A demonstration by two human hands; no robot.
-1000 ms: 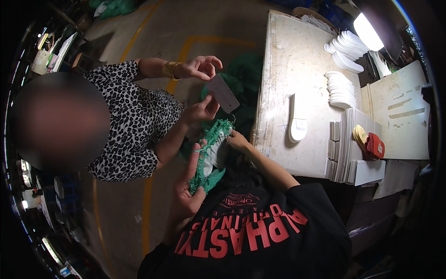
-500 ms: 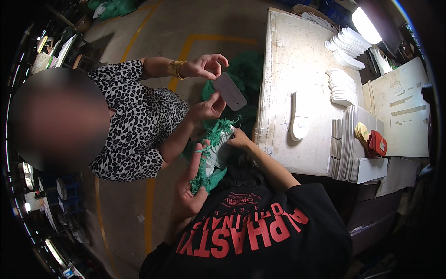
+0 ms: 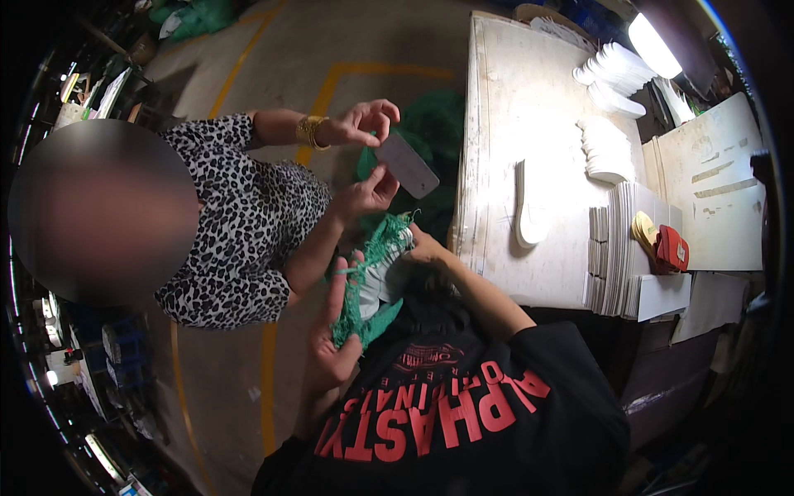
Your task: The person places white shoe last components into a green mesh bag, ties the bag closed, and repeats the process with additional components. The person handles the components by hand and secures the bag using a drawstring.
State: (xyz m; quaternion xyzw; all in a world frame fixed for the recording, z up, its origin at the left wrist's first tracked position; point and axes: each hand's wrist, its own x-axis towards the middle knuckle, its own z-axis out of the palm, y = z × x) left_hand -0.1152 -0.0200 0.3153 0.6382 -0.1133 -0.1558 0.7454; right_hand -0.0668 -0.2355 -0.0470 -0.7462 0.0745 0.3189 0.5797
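Observation:
In front of my chest is a green mesh sack (image 3: pixel 356 318) with a frayed edge, its mouth gathered open around white pieces (image 3: pixel 379 281) whose kind I cannot make out. My left hand (image 3: pixel 335 347) is closed round the sack's left side, thumb toward me and fingers stretched along the mesh. At the right side of the mouth, my right hand (image 3: pixel 426 246) grips the sack's edge, its fingertips partly hidden. Just beyond, a co-worker's two hands (image 3: pixel 368 194) hold a flat grey rectangular piece (image 3: pixel 408 168) with a small hole near one corner.
To the right stands a pale worktable (image 3: pixel 492 207) bearing a white sole (image 3: pixel 531 211), stacked white soles (image 3: pixel 608 153), a bundle of white cards (image 3: pixel 616 248) and a red-strapped sandal (image 3: pixel 670 250). A lamp (image 3: pixel 653 45) shines over it. The co-worker (image 3: pixel 240 207) stands at the left.
Both my hands and the sack have shifted slightly, the sack's mouth dipping a little. The co-worker's hands and the grey piece have barely moved.

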